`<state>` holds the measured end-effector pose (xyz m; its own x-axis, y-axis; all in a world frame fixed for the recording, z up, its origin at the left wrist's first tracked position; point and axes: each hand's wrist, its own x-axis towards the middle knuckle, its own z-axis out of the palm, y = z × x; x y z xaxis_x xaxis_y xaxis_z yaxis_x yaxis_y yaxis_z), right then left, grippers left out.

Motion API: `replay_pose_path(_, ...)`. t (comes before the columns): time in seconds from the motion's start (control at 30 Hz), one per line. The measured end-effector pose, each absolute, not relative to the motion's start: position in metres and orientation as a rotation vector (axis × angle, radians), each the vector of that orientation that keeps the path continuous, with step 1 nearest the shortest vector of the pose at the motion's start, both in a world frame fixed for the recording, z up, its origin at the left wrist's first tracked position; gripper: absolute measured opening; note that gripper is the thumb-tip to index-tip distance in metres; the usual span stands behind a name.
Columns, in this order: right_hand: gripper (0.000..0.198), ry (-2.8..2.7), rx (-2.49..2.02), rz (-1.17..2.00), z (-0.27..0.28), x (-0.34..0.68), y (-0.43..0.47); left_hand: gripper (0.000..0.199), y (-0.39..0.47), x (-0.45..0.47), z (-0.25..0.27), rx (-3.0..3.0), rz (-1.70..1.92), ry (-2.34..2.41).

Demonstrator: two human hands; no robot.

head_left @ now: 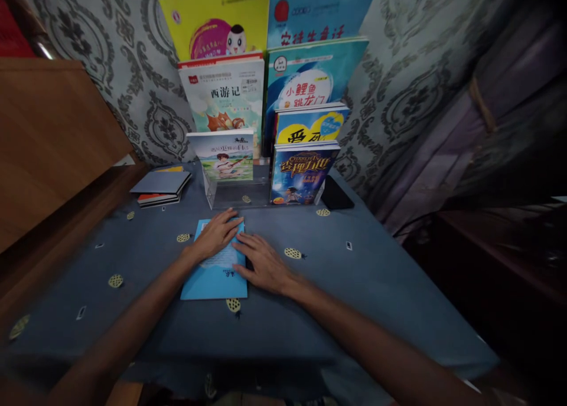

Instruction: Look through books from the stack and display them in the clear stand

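Observation:
A light-blue book lies flat on the cloth-covered table, with small dark print on its cover. My left hand rests on its upper part, fingers stretched out and pointing right. Over the book's right edge lies my right hand, its fingers spread across the cover. Neither hand is wrapped around anything. Just beyond them stands a clear acrylic book rack, holding a pale book with a seated figure at front left and a dark-blue book at front right.
Behind, taller rows hold a white book, a teal book, a yellow-green book and others. A small book stack sits at the left beside a wooden panel. A black flat object lies right of the rack on the blue tablecloth.

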<state>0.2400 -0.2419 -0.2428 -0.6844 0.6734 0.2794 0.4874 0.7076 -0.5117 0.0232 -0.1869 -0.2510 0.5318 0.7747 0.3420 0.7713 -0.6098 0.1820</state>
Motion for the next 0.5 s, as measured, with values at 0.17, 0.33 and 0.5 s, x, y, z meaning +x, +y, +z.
replay_pose_path(0.17,0.047,-2.112,-0.863,0.791,-0.249,0.244,-0.232,0.038,-0.195,0.027,-0.243,2.819,0.674,1.302)
replay_pose_path(0.33,0.043,-1.839,-0.926,0.930,-0.248,0.248,-0.221,0.037,-0.210,0.030,-0.236,2.835,0.615,1.258)
replay_pose_path(0.5,0.042,-1.797,-0.959,0.918,-0.247,0.251,-0.216,0.037,-0.233,0.029,-0.232,2.808,0.551,1.175)
